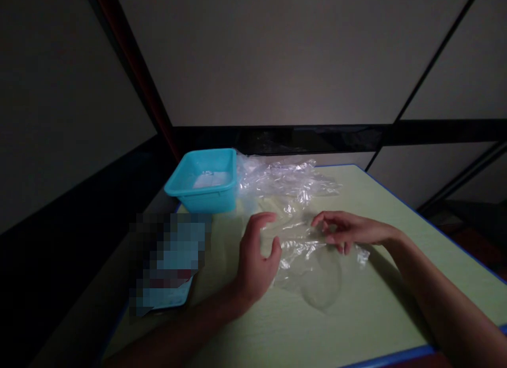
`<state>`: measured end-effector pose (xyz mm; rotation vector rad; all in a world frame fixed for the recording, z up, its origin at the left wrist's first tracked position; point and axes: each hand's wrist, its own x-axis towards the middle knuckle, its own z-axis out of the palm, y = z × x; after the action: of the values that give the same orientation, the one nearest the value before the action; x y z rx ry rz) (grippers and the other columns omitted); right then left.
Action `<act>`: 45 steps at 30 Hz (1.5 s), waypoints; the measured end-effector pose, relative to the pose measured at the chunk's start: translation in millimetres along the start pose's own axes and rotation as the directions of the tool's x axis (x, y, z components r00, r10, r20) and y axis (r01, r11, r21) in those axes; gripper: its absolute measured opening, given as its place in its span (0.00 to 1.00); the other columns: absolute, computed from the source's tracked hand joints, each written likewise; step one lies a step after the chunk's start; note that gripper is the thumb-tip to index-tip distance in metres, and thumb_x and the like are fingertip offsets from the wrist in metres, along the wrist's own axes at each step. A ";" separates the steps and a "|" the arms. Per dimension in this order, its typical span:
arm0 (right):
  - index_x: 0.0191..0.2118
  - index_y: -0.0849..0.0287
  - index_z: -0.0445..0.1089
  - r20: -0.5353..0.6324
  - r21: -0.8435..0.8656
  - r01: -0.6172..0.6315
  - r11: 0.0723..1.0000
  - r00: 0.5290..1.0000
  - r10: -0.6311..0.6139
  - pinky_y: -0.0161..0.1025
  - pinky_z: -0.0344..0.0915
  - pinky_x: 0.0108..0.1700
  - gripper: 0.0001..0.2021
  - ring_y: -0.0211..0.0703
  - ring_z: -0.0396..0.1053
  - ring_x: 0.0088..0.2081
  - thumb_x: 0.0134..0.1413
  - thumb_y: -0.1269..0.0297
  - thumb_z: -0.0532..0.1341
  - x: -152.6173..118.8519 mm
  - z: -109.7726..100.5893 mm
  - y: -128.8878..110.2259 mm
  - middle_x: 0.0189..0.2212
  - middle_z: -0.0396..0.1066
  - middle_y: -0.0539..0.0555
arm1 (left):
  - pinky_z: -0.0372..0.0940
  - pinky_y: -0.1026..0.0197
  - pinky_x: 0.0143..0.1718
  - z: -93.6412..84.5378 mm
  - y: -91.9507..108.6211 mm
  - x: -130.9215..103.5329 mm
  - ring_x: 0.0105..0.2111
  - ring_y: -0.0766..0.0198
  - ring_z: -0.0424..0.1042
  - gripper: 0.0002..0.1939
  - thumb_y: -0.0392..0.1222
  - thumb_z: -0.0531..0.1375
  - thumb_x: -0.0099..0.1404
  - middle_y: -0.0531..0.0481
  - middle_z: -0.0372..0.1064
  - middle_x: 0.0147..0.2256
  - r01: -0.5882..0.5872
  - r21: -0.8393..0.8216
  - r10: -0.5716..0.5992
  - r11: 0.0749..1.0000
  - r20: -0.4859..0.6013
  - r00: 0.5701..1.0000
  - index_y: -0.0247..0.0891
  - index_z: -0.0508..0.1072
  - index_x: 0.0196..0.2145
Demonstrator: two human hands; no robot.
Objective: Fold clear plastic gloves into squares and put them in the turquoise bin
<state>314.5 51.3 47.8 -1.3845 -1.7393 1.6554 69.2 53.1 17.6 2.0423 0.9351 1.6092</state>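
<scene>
Clear plastic sheet point(297, 249) lies on tabletop point(435, 252) betw. our two hands, R of L hand's fingertips and running under/just beside R hand's. Creases run approx. crosswise, hand to hand; full outline & long axis hard to trace. R hand point(350, 229) nearer, over sheet's R part; fingers bent, can't tell if pinching film. L hand point(257, 262) at L side, thumb & fingers curved apart, nothing gripped; contact w/ film unclear. Rounded near end of plastic reaches toward us. Crumpled plastic pile point(285, 180) bounds far side, teal basket point(209, 199) far L, pixelated flat item point(182, 252) L of L forearm. Most room: near side & R, out to blue table edge point(390, 356).
</scene>
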 end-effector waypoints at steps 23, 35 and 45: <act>0.55 0.59 0.60 0.059 -0.565 0.549 0.616 0.772 -0.633 0.46 0.54 0.56 0.17 0.41 0.56 0.55 0.61 0.68 0.47 35.4 57.6 -6.3 0.52 0.62 0.58 | 0.54 0.57 0.55 -7.2 31.1 -11.0 0.55 0.59 0.57 0.22 0.42 0.53 0.63 0.44 0.58 0.55 -0.237 0.027 0.090 0.971 0.877 0.472 0.34 0.60 0.54; 0.63 0.58 0.38 0.127 -0.880 0.291 0.376 0.906 -0.404 0.49 0.36 0.62 0.25 0.42 0.33 0.63 0.63 0.60 0.42 44.9 30.6 11.2 0.63 0.38 0.52 | 0.38 0.51 0.60 -14.6 22.6 -9.9 0.62 0.54 0.37 0.29 0.54 0.48 0.65 0.46 0.35 0.63 -0.392 -0.128 0.226 0.911 0.950 0.214 0.40 0.49 0.60; 0.63 0.56 0.38 0.032 -0.903 0.193 0.385 0.921 -0.387 0.48 0.38 0.61 0.24 0.41 0.35 0.63 0.63 0.58 0.39 50.0 21.4 14.4 0.63 0.41 0.51 | 0.38 0.49 0.60 -15.0 26.8 -15.1 0.62 0.54 0.35 0.29 0.52 0.50 0.64 0.48 0.36 0.63 -0.375 -0.115 0.219 0.920 0.944 0.248 0.44 0.50 0.60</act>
<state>280.4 78.3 12.0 -1.3631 -2.6990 0.2536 60.1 22.0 28.6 2.7615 0.1494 0.1126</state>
